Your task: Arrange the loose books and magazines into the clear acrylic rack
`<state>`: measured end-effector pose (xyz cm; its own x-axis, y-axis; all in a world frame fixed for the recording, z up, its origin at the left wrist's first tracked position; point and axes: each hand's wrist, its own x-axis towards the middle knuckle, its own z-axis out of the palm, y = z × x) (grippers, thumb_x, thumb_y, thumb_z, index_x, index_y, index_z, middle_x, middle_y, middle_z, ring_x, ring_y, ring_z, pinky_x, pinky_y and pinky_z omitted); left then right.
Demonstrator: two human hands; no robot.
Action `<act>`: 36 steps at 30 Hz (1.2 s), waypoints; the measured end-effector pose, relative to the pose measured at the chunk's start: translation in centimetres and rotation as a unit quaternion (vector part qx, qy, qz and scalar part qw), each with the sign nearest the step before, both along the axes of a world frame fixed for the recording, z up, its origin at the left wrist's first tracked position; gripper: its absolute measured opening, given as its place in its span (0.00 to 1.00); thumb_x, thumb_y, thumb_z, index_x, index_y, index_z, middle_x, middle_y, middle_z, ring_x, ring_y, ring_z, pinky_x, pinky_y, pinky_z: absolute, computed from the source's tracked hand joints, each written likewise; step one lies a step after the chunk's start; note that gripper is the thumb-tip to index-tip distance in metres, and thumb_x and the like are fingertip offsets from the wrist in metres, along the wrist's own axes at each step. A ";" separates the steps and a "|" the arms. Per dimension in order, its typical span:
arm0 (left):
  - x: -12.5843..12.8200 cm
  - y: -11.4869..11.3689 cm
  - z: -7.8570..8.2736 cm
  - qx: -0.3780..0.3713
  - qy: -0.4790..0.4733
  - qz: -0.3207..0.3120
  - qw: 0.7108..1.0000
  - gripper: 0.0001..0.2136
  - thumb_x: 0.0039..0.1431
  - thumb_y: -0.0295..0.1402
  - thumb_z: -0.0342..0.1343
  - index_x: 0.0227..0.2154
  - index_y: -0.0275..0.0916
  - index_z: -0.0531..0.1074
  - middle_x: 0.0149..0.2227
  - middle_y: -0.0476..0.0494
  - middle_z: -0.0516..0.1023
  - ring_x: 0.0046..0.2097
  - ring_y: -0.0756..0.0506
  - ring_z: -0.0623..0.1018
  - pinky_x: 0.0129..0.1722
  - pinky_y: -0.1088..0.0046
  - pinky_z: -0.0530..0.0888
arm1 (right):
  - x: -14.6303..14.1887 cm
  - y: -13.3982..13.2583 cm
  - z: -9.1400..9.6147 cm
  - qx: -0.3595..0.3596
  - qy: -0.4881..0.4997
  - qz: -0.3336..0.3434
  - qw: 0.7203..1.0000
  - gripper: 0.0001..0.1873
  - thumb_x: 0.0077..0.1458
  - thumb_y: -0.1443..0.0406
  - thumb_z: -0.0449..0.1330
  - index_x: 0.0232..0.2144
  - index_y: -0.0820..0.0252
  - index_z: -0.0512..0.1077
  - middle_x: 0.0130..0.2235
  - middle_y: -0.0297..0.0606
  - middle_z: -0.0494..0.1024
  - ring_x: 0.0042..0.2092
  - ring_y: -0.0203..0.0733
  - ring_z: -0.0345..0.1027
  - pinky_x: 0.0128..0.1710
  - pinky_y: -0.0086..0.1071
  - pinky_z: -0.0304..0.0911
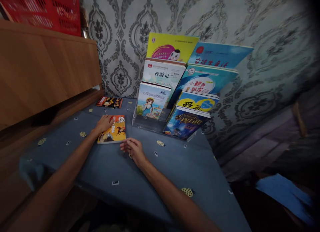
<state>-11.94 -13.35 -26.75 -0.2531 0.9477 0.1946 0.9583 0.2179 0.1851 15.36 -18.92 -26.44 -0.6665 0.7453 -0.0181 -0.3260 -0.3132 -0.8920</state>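
An orange paperback book (115, 131) with a horse and rider on its cover lies face up on the cloth-covered table. My left hand (103, 123) rests flat on the book's upper left part, fingers stretched over the cover. Beside the book's lower right corner is my right hand (134, 150), its fingers loosely bent and a little apart, nothing visible in them. Whether its fingertips touch the book's edge, I cannot tell. A clear tiered book rack (150, 124) stands beyond my right hand, holding two columns of books, among them a light blue one (153, 102) and a dark blue one (186, 123).
Dark-covered books (109, 102) lie at the table's back left. A wooden cabinet (50, 68) flanks the left side, with a red plastic basket (45, 12) on top. Patterned wallpaper (120, 42) covers the wall behind. The blue-grey tablecloth (100, 168) hangs over the front edge.
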 end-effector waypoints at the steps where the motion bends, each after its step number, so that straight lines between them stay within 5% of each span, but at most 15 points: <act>1: 0.4 -0.4 -0.1 0.002 -0.001 -0.004 1.000 0.23 0.69 0.40 0.40 0.59 0.35 0.68 0.58 0.35 0.73 0.59 0.38 0.70 0.62 0.60 0.64 | 0.6 0.0 0.0 0.033 -0.014 -0.026 0.999 0.17 0.52 0.51 0.66 0.32 0.60 0.76 0.30 0.37 0.81 0.30 0.36 0.73 0.32 0.28 0.64; 5: 1.9 -1.8 -0.4 0.015 -0.014 -0.016 1.000 0.22 0.69 0.39 0.42 0.59 0.37 0.68 0.58 0.36 0.72 0.60 0.38 0.69 0.62 0.59 0.64 | 3.3 -0.3 0.3 0.188 -0.103 -0.080 0.973 0.16 0.57 0.51 0.62 0.33 0.58 0.78 0.31 0.38 0.80 0.32 0.39 0.72 0.35 0.32 0.65; 10: 3.5 -3.3 -0.4 0.021 -0.019 -0.030 0.999 0.22 0.69 0.39 0.42 0.59 0.37 0.68 0.58 0.36 0.72 0.59 0.38 0.69 0.62 0.60 0.64 | 5.9 -1.0 0.6 0.378 -0.212 -0.104 0.895 0.11 0.60 0.60 0.59 0.34 0.56 0.80 0.33 0.38 0.79 0.36 0.43 0.71 0.41 0.35 0.62; 20: 7.7 -5.9 -1.6 0.054 -0.068 -0.105 0.991 0.21 0.68 0.39 0.44 0.59 0.38 0.68 0.60 0.36 0.71 0.62 0.38 0.67 0.65 0.58 0.63 | 6.2 -0.3 0.7 0.462 -0.202 -0.128 0.854 0.11 0.63 0.65 0.55 0.40 0.56 0.77 0.45 0.45 0.79 0.50 0.48 0.72 0.52 0.42 0.63; 30: 12.9 -6.2 -3.1 0.104 -0.135 -0.170 0.971 0.21 0.66 0.33 0.47 0.60 0.37 0.68 0.61 0.35 0.71 0.63 0.38 0.67 0.65 0.51 0.64 | 7.3 1.4 -0.4 0.591 -0.275 -0.130 0.747 0.12 0.63 0.70 0.55 0.44 0.57 0.75 0.48 0.44 0.81 0.52 0.47 0.72 0.55 0.45 0.64; 36: 16.0 -6.5 -2.4 0.083 -0.089 -0.189 0.974 0.20 0.67 0.33 0.45 0.60 0.36 0.68 0.60 0.34 0.71 0.63 0.37 0.68 0.64 0.53 0.66 | 8.1 2.4 -0.3 0.595 -0.340 -0.116 0.719 0.13 0.63 0.68 0.56 0.47 0.59 0.76 0.52 0.47 0.79 0.54 0.50 0.71 0.56 0.47 0.65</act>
